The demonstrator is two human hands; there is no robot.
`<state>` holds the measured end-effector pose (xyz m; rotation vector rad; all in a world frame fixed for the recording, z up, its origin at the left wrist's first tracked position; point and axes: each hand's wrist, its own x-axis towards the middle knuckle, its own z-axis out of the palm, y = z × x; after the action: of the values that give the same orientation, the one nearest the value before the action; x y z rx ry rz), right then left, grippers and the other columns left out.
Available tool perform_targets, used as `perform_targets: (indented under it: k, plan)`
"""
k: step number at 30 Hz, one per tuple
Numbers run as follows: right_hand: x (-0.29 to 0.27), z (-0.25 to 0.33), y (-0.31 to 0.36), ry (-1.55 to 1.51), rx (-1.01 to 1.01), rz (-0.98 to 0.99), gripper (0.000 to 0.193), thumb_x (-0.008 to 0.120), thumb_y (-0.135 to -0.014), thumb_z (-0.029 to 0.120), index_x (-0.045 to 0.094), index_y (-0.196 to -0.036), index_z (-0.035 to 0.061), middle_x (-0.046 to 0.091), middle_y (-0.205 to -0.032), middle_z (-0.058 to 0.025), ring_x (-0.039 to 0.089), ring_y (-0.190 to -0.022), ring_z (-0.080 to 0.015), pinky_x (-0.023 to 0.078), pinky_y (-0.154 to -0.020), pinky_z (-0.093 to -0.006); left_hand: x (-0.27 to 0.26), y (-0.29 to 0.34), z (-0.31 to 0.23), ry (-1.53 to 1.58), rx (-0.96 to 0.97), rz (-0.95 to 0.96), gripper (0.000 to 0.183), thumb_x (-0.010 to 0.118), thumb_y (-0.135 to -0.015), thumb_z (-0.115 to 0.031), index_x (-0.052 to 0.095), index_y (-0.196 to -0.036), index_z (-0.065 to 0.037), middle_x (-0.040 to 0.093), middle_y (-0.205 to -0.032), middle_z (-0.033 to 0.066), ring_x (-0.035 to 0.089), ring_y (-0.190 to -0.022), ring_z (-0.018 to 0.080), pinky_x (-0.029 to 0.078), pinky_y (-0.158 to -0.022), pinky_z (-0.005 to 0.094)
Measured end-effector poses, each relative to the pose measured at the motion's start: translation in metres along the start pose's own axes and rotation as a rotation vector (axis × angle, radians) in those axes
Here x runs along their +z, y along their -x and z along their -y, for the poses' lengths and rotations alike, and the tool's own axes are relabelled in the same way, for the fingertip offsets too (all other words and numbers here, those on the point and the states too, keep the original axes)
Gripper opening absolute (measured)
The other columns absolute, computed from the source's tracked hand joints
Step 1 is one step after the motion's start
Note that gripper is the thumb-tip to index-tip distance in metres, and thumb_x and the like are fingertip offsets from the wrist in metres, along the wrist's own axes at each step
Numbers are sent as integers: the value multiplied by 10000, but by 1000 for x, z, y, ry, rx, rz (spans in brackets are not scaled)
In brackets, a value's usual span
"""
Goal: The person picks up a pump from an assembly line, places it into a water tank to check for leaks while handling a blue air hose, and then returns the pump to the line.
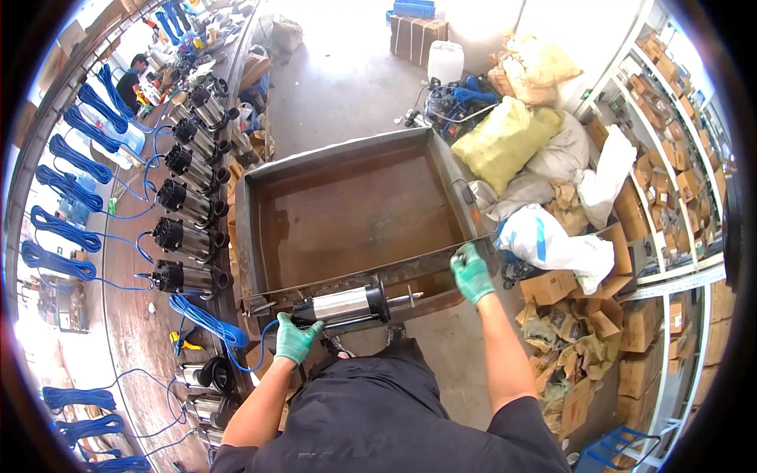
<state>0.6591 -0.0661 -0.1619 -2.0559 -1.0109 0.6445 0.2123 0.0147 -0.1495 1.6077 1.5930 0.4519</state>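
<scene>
A submersible pump [339, 306] with a silver body and black ends lies on its side along the near edge of a metal water tank [260, 296]. Its bare shaft points right. My left hand [296, 340], in a green glove, grips the pump's black left end, beside the blue cable [263, 347] that loops away to the bench. My right hand [473, 276], gloved the same, is raised over the tank's near right corner, apart from the shaft. Its fingers are curled together; whatever they may hold is too small to make out.
Several similar pumps [188, 236] stand in a row on the left bench [126, 331], their blue cables coiled. Yellow-handled pliers [185, 342] lie near them. Sacks [512, 142] and cardboard boxes [550, 287] crowd the right side, before shelving [670, 277]. Another person [130, 83] is far left.
</scene>
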Motion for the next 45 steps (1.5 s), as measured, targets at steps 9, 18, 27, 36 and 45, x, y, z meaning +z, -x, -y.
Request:
perform_targets:
  k: [9, 18, 27, 36, 45]
  plan:
    - [60, 15, 40, -551, 352, 279, 213, 513, -970, 113, 680, -847, 64, 629, -703, -6, 582, -583, -105, 456, -537, -282, -5, -6, -8, -141, -17, 10, 817, 937, -722, -393, 452, -1164, 92, 710, -1011, 202, 675, -887, 266, 541, -815, 356]
    - [50, 25, 44, -675, 477, 348, 265, 467, -987, 150, 663, -812, 116, 592, -690, 17, 548, -595, -76, 388, -491, -246, -4, -6, -5, -146, -23, -17, 906, 957, -669, -444, 459, -1184, 110, 715, -986, 225, 694, -880, 323, 549, -802, 394]
    - [66, 26, 45, -689, 496, 256, 311, 427, -968, 111, 638, -740, 110, 547, -592, 2, 473, -461, -94, 342, -398, -273, -6, -11, -2, -254, -71, 9, 884, 949, -669, -461, 474, -1158, 102, 704, -986, 268, 699, -901, 372, 553, -806, 413]
    - [60, 22, 49, -731, 511, 315, 199, 478, -956, 121, 642, -843, 107, 570, -693, 1, 489, -515, -95, 369, -431, -275, -8, -8, -15, -174, -74, 29, 826, 948, -698, -403, 479, -1163, 93, 716, -985, 218, 701, -891, 323, 551, -812, 394]
    - [-55, -28, -7, 472, 115, 122, 327, 569, -965, 187, 522, -1233, 6, 699, -1088, -289, 675, -1024, -463, 536, -883, -516, -3, -5, 2, -91, -26, 4, 831, 941, -724, -377, 458, -1200, 102, 714, -1046, 216, 688, -930, 299, 545, -850, 384]
